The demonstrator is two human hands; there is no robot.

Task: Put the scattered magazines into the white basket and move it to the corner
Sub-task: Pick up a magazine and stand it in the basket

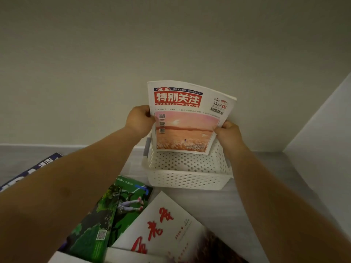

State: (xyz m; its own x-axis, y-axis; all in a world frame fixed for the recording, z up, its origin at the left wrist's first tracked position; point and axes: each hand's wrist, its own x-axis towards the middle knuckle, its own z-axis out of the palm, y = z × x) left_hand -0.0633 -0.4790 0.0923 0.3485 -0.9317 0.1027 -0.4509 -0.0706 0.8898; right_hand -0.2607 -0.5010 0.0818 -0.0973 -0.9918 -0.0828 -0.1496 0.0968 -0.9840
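A magazine with a red title block and a pink sunset cover (187, 128) is held upright over the white perforated basket (188, 180), its lower edge inside the basket's far side. My left hand (139, 118) grips its left edge. My right hand (228, 132) pinches its right edge. On the floor nearer to me lie a green magazine (112, 215), a white magazine with red brush script (163, 230) and a dark blue magazine (36, 168) partly hidden by my left forearm.
The basket stands on a grey floor (247, 202) close to a beige wall (171, 44). A white panel (322, 130) rises at the right. More white paper shows at the bottom edge (62, 259).
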